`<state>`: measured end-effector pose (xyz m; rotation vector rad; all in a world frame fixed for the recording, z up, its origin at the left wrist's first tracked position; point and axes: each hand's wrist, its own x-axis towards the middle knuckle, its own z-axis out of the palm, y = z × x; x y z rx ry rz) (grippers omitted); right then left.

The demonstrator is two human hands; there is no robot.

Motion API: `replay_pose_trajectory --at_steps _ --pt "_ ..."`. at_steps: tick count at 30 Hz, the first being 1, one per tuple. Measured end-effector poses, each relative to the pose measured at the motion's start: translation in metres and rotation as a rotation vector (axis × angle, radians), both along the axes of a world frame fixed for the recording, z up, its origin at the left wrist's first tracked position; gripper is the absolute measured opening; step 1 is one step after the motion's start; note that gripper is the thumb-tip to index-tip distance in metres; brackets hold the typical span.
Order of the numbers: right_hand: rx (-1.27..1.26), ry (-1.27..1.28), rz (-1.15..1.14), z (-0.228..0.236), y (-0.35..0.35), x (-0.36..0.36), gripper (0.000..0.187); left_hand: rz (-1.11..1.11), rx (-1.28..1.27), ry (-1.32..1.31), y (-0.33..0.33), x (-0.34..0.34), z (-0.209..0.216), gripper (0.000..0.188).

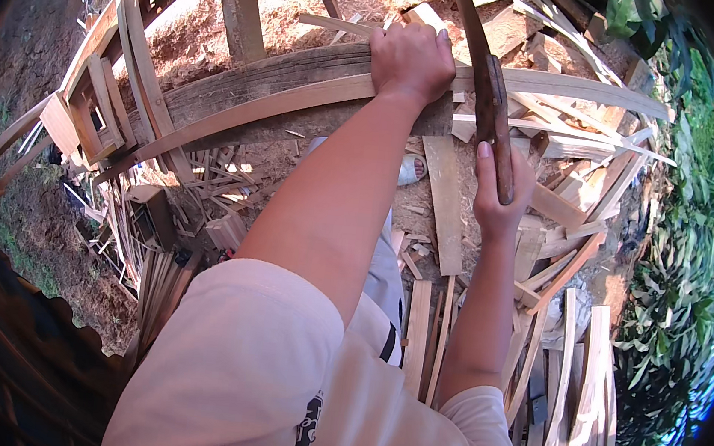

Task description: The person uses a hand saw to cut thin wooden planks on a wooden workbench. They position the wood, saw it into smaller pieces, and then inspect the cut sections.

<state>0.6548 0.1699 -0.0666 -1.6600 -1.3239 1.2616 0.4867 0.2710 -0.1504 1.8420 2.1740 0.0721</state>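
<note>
Wood-handled tool (492, 103) wrapped in right fingers (519, 177); left fingers (444, 46) curled over pale strip (300, 100).

Left hand (412, 61) is up around 12 o'clock, fingers curled down over a long pale wood strip (300, 97) lying along a grey weathered beam (250, 84). Right hand (505, 181), out at 2, has the wooden handle of a machete-like tool (492, 90), dark blade pointing up toward 12. Slatted wooden frame (97, 112) sits between 9 and 10, loose offcuts (560, 208) litter 2 to 3, more pale slats (585, 400) at 4, and leafy greenery (666, 313) fills the rim at 3.
</note>
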Motion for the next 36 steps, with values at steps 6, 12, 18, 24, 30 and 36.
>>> replay_pose_trajectory --at_steps 6,12,18,24,30,36 --pt "-0.178 -0.068 0.022 0.040 -0.070 0.034 0.019 0.007 -0.014 0.004 0.007 -0.003 -0.004 0.043" --pt "-0.265 -0.181 -0.003 0.158 -0.168 0.069 0.011 -0.018 -0.024 0.045 0.000 -0.002 -0.006 0.043" --pt "-0.252 -0.199 0.089 0.187 -0.154 0.080 0.012 -0.022 -0.070 0.030 0.003 -0.001 -0.003 0.043" --pt "-0.327 -0.123 0.040 0.152 -0.093 0.058 0.014 -0.030 0.004 0.015 -0.004 0.000 -0.002 0.040" --pt "-0.115 0.091 -0.132 -0.001 0.008 0.004 0.020 -0.025 -0.049 0.021 -0.004 -0.002 0.001 0.041" --pt "-0.176 0.086 -0.169 -0.093 -0.015 0.004 0.024 -0.050 -0.049 0.040 0.003 0.000 0.004 0.040"
